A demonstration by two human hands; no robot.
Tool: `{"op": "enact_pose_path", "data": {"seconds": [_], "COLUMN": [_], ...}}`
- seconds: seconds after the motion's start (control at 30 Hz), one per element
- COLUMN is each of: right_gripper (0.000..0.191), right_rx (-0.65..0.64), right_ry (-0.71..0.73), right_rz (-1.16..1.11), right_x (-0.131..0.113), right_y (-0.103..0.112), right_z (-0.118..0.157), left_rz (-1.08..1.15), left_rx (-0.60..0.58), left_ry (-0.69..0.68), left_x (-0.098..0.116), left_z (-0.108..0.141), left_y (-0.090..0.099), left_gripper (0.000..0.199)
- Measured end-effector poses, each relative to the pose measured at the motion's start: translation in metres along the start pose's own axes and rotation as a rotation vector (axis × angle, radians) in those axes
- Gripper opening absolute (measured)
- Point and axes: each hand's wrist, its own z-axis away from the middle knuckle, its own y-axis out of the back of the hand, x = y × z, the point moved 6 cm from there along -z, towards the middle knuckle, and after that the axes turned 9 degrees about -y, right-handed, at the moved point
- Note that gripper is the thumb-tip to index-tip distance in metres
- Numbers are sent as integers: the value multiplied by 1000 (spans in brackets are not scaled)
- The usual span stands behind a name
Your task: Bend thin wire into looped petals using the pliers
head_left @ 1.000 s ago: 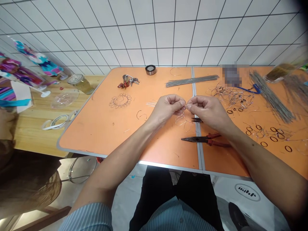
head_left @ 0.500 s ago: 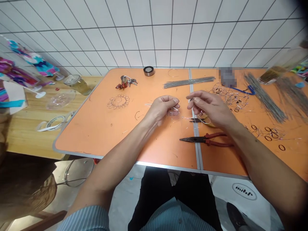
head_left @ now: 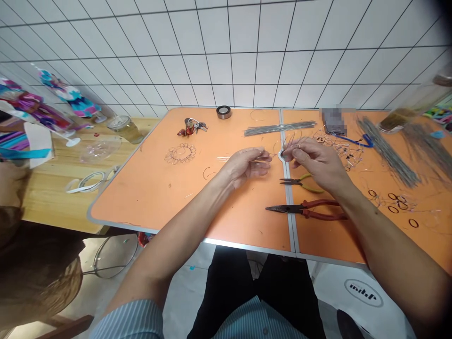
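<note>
Over the middle of the orange table, my left hand (head_left: pixel 246 165) pinches the end of a thin wire between thumb and forefinger, its other fingers loosely curled. My right hand (head_left: pixel 312 157) faces it, thumb and fingertips closed on thin wire (head_left: pixel 294 140) whose fine loops stick up above the knuckles. The wire is too fine to follow fully. Below the right hand lie yellow-handled pliers (head_left: pixel 302 182), and nearer me larger red-handled long-nose pliers (head_left: pixel 305 208). Left of my left hand rests a flower-shaped ring of wire loops (head_left: pixel 180 154).
Straight wires (head_left: pixel 278 128) lie at the back, with a thicker wire bundle (head_left: pixel 388 153) at right. Several dark rings (head_left: pixel 393 209) and tangled wire (head_left: pixel 348 153) are scattered there. A tape roll (head_left: pixel 223 112) and keys (head_left: pixel 192 127) stand near the wall. A lidded jar (head_left: pixel 125 129) is at left.
My right hand has lifted its wire loops, which hung below it before and now stick up. My left hand's fingers have loosened outward. The yellow-handled pliers are now uncovered. The view has shifted slightly.
</note>
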Motion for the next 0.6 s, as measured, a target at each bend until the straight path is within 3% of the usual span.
{"op": "enact_pose_path", "data": {"seconds": [0.13, 0.27, 0.47, 0.6], "right_gripper": [34, 30, 34, 29], "right_rx": [50, 99, 220, 200], "right_ry": [-174, -211, -13, -102], "right_rz": [-167, -51, 328, 247], "right_x": [15, 22, 7, 8], "right_y": [-1, -1, -3, -4], "right_z": [-1, 0, 5, 6], "left_rz": [-108, -228, -234, -166], "left_rx": [-55, -78, -211, -132], "left_ry": [-205, -348, -255, -210], "left_x": [11, 21, 12, 10], "left_z": [3, 16, 21, 15], "left_y": [-2, -10, -22, -14], "left_gripper": [66, 72, 74, 67]}}
